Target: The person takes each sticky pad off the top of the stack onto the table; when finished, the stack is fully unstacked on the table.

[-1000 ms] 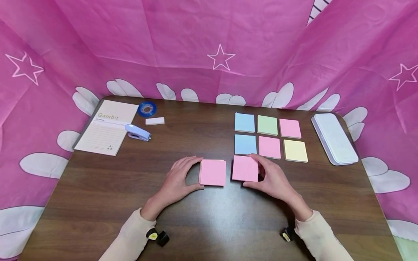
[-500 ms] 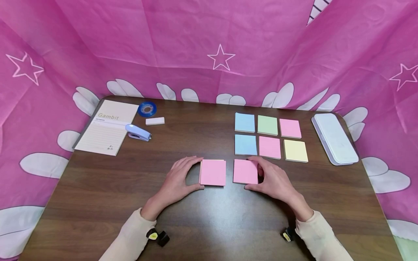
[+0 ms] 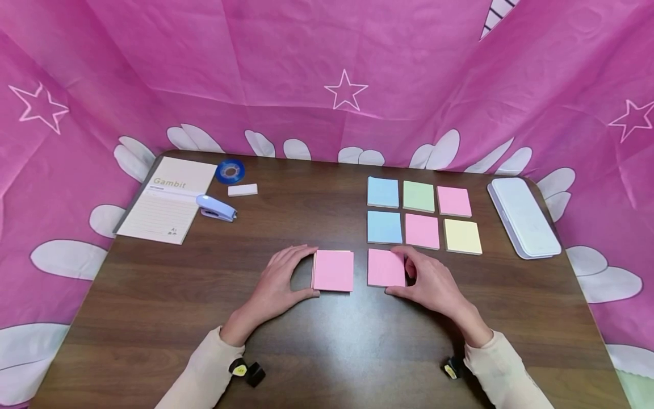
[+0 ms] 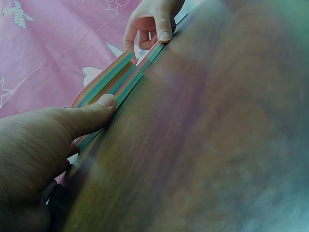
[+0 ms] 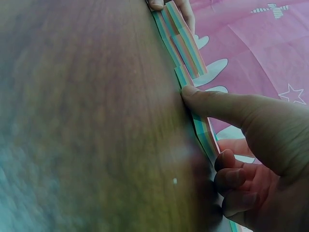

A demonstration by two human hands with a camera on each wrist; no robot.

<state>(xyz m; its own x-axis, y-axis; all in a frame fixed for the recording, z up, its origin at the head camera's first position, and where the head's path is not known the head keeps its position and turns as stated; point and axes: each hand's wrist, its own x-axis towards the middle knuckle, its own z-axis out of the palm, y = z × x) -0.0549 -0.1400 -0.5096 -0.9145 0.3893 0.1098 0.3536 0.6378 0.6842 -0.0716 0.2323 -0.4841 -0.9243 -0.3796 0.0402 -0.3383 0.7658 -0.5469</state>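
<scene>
In the head view my left hand (image 3: 278, 278) holds a stack of sticky note pads (image 3: 333, 271) by its near and far sides, with pink on top. The left wrist view shows the stack's striped side (image 4: 108, 87) in layers, my left thumb (image 4: 99, 113) pressed against it. Just to the right, my right hand (image 3: 426, 278) pinches a single pink sticky note pad (image 3: 385, 268) between thumb and fingers, flat on the table. A narrow gap separates this pad from the stack. In the right wrist view the thumb (image 5: 203, 99) lies on the pad's near side.
Behind my right hand, two rows of sticky note pads (image 3: 423, 231) lie in blue, green, pink and yellow. A white case (image 3: 526, 218) is at far right. A notebook (image 3: 168, 199), stapler (image 3: 216, 208), tape roll (image 3: 230, 170) and white eraser (image 3: 242, 190) lie at left.
The pink pad in my right hand has come down from a tilt to lie flat and has slid slightly right, widening the gap. My left hand and the stack stay still.
</scene>
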